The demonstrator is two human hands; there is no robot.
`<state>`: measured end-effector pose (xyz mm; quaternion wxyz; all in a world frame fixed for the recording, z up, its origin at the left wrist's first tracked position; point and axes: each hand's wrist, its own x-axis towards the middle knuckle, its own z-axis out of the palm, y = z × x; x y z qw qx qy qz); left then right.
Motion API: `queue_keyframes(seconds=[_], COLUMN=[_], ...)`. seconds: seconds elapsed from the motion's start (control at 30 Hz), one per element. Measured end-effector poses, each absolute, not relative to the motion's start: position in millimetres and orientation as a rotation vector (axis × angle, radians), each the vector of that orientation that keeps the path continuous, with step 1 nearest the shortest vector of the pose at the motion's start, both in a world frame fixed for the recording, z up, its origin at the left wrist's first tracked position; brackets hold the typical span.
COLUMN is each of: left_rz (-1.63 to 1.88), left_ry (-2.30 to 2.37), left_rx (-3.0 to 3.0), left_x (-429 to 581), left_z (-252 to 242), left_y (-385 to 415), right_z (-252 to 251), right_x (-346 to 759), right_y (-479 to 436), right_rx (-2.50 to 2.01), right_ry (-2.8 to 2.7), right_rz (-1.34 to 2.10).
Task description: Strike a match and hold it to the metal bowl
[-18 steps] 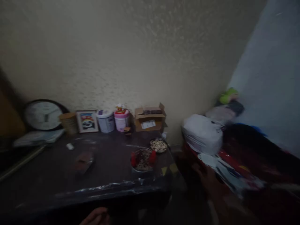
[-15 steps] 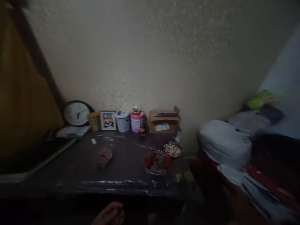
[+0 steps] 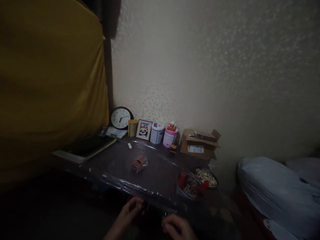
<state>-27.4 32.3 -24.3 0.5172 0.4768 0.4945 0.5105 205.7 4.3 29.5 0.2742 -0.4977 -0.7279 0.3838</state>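
Note:
Both my hands are low in the dim foreground, just below the front edge of a dark table (image 3: 117,163) covered in clear plastic. My left hand (image 3: 128,211) has its fingers curled, tips near the table edge. My right hand (image 3: 176,226) is curled too, knuckles up. Whether either holds anything is lost in the dark. Nearest on the table stand a metal bowl (image 3: 191,186) with red pieces and a dish of pale sticks (image 3: 206,176). A small clear packet with red contents (image 3: 139,163) lies mid-table.
Along the wall stand a clock (image 3: 121,117), a gold tin (image 3: 132,127), a panda picture (image 3: 143,129), a white tub (image 3: 157,132), a pink tub (image 3: 170,137) and an open cardboard box (image 3: 200,144). A yellow curtain (image 3: 47,83) hangs left. A dark notebook (image 3: 86,148) lies below it. A white bundle (image 3: 275,193) sits right.
The view has swung left, so the curtain fills the left side and the bedding slid right. Both my hands have come up together near the table's front edge.

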Motion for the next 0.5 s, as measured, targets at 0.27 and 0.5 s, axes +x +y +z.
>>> queue_keyframes(seconds=[0.27,0.5], left_rz=[1.578,1.475], left_ry=[1.591,1.765], left_rx=[1.497,1.854], left_x=[-70,-70], left_z=[-8,-6], left_y=[84,121], right_z=[68,63], right_x=[81,45], right_y=[92,141], right_rx=[-1.163,-1.369], right_ry=[-2.036,-2.062], right_rz=[0.451,0.108])
